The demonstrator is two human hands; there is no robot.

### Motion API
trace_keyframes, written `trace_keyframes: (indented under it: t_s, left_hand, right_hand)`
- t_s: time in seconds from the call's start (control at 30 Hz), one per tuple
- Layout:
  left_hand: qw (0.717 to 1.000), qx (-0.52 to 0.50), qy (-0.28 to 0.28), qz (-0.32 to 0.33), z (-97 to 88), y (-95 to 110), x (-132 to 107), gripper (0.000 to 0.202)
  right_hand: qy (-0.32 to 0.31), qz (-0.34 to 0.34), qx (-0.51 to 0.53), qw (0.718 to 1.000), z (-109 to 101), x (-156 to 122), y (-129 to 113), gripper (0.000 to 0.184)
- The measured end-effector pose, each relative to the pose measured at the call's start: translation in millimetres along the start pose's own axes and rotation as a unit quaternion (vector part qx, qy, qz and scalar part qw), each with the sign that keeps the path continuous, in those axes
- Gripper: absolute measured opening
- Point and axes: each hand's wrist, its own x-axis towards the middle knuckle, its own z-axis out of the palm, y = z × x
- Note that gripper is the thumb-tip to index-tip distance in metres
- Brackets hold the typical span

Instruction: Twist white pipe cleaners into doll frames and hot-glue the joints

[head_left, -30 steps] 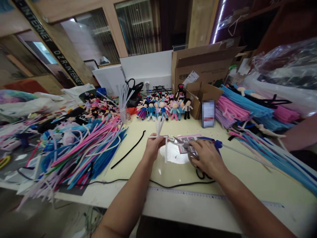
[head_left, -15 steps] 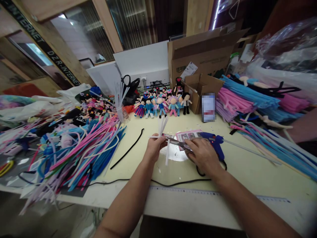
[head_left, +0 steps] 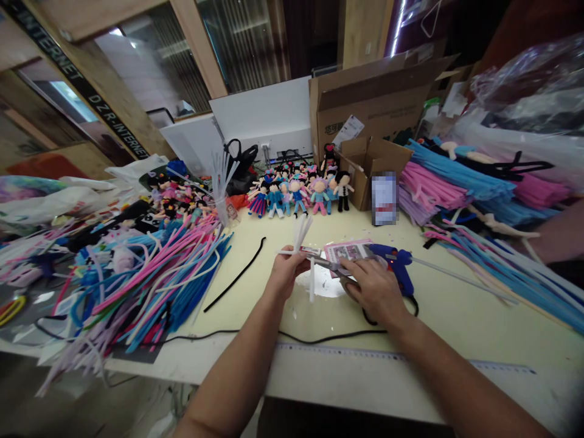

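Note:
My left hand grips a small bundle of white pipe cleaners that fan upward, with one strand hanging down. Grey scissors are in my right hand, their blades pointing left at the bundle just beside my left fingers. Both hands hover over the cream table near a bright glare patch. A blue hot-glue gun lies right behind my right hand, next to a pink printed card.
A heap of pink, blue and white pipe cleaners fills the left side, with more bundles at right. Small dolls line the back by cardboard boxes. A loose black pipe cleaner, a black cable and a ruler lie nearby.
The scissor blades have closed in on the white bundle. A hanging white strand has shifted slightly right and lower. The view tilted down a little a second ago.

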Motion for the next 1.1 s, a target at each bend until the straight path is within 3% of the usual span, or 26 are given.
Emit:
trace_keyframes:
  t_s: [0.13,0.2,0.33,0.43,0.63,0.83,1.1]
  left_hand:
    - [0.999,0.037,-0.035,-0.018,-1.2,5.1,-1.6,0.021]
    - [0.997,0.044,-0.051,-0.033,-3.0,7.5,-1.8,0.022]
    - [0.993,0.009,-0.104,-0.057,-8.2,11.1,-0.4,0.028]
    - [0.989,-0.019,-0.123,-0.081,-11.1,12.3,1.7,0.043]
    - [0.993,-0.018,-0.087,-0.08,-11.7,12.2,3.4,0.036]
    - [0.991,-0.052,-0.091,-0.088,-7.5,11.8,1.1,0.027]
    - [0.999,-0.017,0.004,-0.031,0.0,0.9,2.1,0.028]
  right_hand:
    - [-0.045,0.094,0.189,0.976,5.9,-0.8,-0.9,0.033]
    - [-0.09,0.164,0.31,0.932,8.1,-0.3,-1.6,0.034]
    - [-0.157,0.268,0.498,0.81,6.1,2.5,-4.1,0.04]
    - [-0.184,0.297,0.541,0.764,1.6,4.1,-5.0,0.043]
    - [-0.213,0.302,0.526,0.766,-4.7,5.2,-4.8,0.048]
    - [-0.223,0.321,0.507,0.768,-12.2,8.9,-9.1,0.048]
    - [-0.235,0.309,0.537,0.749,-5.9,4.8,-9.5,0.047]
